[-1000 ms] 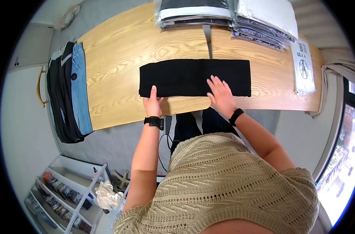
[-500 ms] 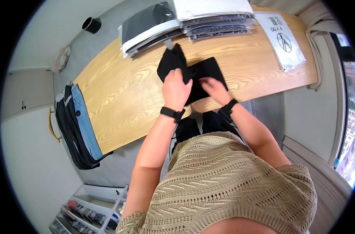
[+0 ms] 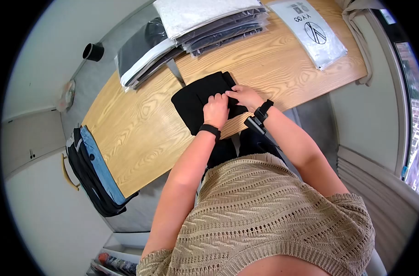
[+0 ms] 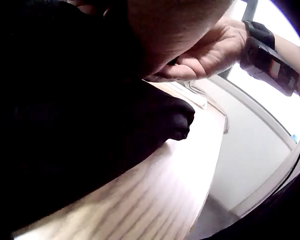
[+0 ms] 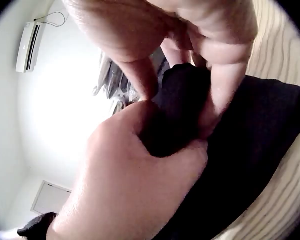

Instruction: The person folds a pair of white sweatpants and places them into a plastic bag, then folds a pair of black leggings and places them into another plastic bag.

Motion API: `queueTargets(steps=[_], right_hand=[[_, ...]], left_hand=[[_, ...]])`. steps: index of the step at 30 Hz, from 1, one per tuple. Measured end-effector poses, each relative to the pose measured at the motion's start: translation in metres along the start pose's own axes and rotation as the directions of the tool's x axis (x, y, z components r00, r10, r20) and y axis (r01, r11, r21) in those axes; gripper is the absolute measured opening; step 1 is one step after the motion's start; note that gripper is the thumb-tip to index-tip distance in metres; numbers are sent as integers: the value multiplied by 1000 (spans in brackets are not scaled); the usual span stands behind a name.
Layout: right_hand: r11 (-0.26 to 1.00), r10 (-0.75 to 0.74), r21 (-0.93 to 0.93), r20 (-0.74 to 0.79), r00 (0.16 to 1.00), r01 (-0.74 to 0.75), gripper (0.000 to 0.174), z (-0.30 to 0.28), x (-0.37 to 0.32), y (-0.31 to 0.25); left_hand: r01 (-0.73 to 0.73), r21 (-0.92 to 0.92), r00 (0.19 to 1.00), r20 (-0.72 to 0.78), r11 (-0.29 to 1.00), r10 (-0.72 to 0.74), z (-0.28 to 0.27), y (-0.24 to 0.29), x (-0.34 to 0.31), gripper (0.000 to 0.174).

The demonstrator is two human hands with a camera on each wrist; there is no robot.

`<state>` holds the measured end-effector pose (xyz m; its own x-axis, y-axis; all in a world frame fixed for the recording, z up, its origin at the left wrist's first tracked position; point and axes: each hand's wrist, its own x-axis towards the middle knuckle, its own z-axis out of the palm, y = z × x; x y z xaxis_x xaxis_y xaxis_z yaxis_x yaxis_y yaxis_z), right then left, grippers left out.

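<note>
A black folded garment lies on the wooden table in the head view, its right end bunched between the two hands. The left hand lies over its middle, fingers curled down on the cloth. Just to the right, the right hand pinches the garment's right end, its fingers meeting the left hand's. In the right wrist view, fingers of the right hand and the left hand curl round a dark fold of cloth. Dark cloth fills much of the left wrist view.
Stacks of bagged clothes stand at the table's far edge. A white printed bag lies at the far right. Jeans and black garments hang over the left edge. A black bin is on the floor beyond.
The long flat black garment has become a shorter, folded bundle. Both hands have moved close together on it. The head view has turned, shifting the table and stacks.
</note>
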<state>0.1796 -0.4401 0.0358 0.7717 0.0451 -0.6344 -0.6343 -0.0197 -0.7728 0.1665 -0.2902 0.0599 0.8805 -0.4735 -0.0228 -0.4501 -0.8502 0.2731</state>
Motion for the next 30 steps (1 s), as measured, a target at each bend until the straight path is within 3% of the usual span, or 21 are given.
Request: queueTargets(steps=[1,3,5,6,9,11,13,14,16,17,19,20,23,25,27,29,30], right_hand=[[996,-26,-87,32,999,29,40,-2,3,2],[997,-72,-25,25,997,72,40,-6,3,10],[994,-99,-48,60,993,102,38,-10,-2,12],[980,-195,-22,44,980,196,30,-10,0,20],[957,-260,-119,64,964,266,26,-21,11,47],[977,-203,-63,34,979,204,21,-19,8,45],[988,-120,-85,102,988,128,29,-22,9,46],[988,-115,-88,99,988,123,29,-21,9,50],[974,-20,225,-52,998,32,31,-14,6,50],[975,-18,219,-48,999,28,31,-14,1,47],[881,-269,426,89,959,207,33,-16,-16,45],[944,-275,201,42,960,262,28,-21,-15,55],[938,-346,35,-20,938,346,26,-20,-16,63],[948,-316,28,-24,948,317,25,-21,-17,63],[957,-288,20,-29,957,289,25,-18,-20,63],[905,-408,28,-232,883,425,27,-10,-21,70],[905,-423,-92,-308,852,416,38,-6,-20,72]], left_hand=[[-43,-29,999,-13,999,43,-3,-3,-3,39],[-40,-83,996,81,996,47,-12,-15,-12,43],[-268,-217,963,-89,939,255,-23,-34,-29,51],[-228,-197,974,-55,954,221,-27,-42,-40,60],[-123,-36,992,4,992,123,-14,-68,-65,72],[-54,-17,998,36,998,54,1,-78,-72,75],[-7,-250,997,-74,968,-12,10,-81,-75,75],[-13,-255,997,-78,967,-7,11,-81,-75,75],[-32,-221,998,-66,975,18,10,-80,-72,75],[-49,-181,998,-50,982,41,8,-79,-71,75],[-46,-134,999,11,990,47,5,-76,-69,75],[-55,-83,996,68,995,61,4,-75,-66,75],[-96,-23,993,72,995,97,1,-70,-62,75],[-94,25,990,110,995,91,-4,-69,-60,73],[-183,42,970,169,982,173,-11,-69,-59,66],[-287,-55,937,189,956,292,-9,-77,-57,54],[-310,-28,932,188,950,310,-6,-78,-56,53]])
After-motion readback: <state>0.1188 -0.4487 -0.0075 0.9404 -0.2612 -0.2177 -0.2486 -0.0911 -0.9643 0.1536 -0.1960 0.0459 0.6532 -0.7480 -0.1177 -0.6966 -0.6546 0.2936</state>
